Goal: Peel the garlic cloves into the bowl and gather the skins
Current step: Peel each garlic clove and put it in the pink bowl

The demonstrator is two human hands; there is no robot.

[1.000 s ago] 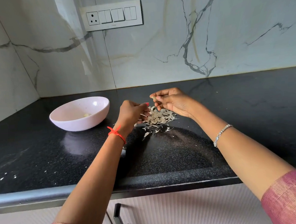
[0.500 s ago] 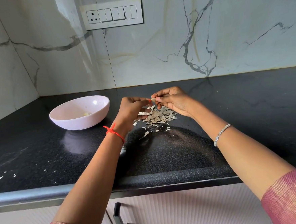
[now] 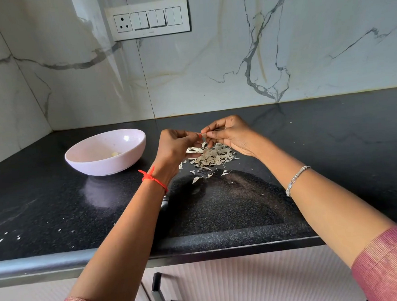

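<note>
- Above the pile of skins (image 3: 210, 155), near the middle of the counter (image 3: 333, 141), your two hands meet. Your right hand (image 3: 231, 136) pinches a small clove (image 3: 204, 135) between thumb and fingers. Your left hand (image 3: 176, 147), with fingers curled, pinches at the end of that clove.
- I judge that the step in hand is peeling. How much skin is left on the clove is too small to tell.
- The next move, I think, calls for a firm hold from your right hand and a short pull from your left. After that you carry the clove to the bowl (image 3: 104, 166), which stands just left of your left hand, toward the back left corner.
- One peeled clove (image 3: 114, 153), pale yellow, lies at the bottom of the bowl.
- The skins look thin, papery and curled, off-white in colour. They will probably scatter easily.
- The bowl is pale pink, round, shallow and glossy. The counter is black speckled stone, polished enough to reflect the bowl.
- Some loose skins (image 3: 196, 179) lie apart from the pile, toward the front edge. Tiny white flecks (image 3: 6, 236) lie near the front left; gathering must include them.
</note>
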